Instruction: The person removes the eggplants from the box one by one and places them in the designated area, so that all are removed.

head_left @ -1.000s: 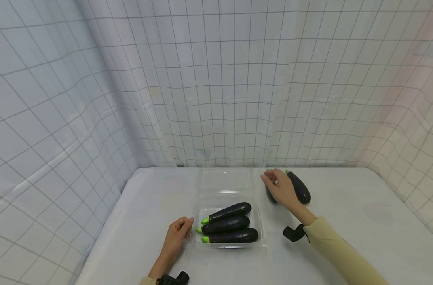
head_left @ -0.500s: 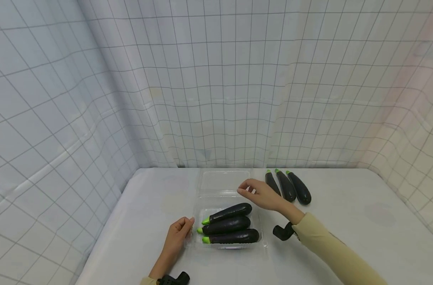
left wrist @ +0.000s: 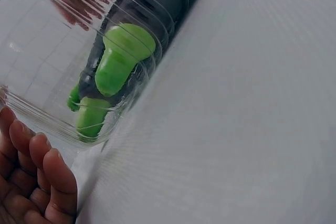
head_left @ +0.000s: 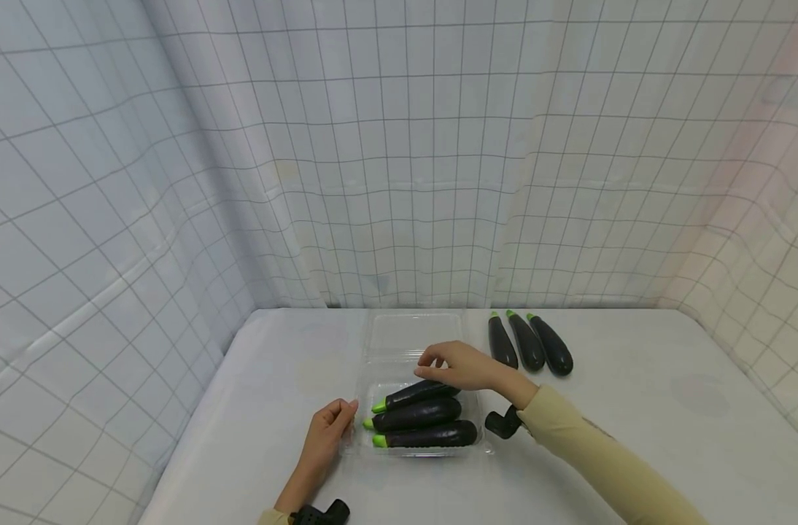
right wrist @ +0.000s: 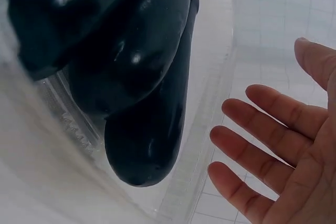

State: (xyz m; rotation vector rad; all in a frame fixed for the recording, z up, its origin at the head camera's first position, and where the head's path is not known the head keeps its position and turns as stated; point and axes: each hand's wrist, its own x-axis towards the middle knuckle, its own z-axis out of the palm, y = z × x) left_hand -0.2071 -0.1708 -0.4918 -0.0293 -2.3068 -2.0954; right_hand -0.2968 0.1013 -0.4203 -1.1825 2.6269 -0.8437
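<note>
A clear plastic clamshell box (head_left: 481, 419) stands with its lid laid back, holding three dark eggplants (head_left: 432, 435) with green stem ends. My left hand (head_left: 328, 430) pinches the box's left rim; in the left wrist view its fingers (left wrist: 60, 177) curl beside the box corner, the thumb hidden. Over the box's far side hovers my right hand (head_left: 459, 366), covering part of the farthest eggplant (head_left: 412, 394) in the head view. The right wrist view shows that hand's fingers (right wrist: 252, 140) spread and holding nothing, apart from the eggplants.
Right of the lid (head_left: 413, 334), three more eggplants (head_left: 529, 343) lie side by side near the back of the white table (head_left: 274, 379). A white gridded curtain (head_left: 399, 182) hangs behind the table and along both sides.
My right hand has moved left and nearer, from over the eggplants at the back right to above the box, uncovering those eggplants. The left hand stays at the rim.
</note>
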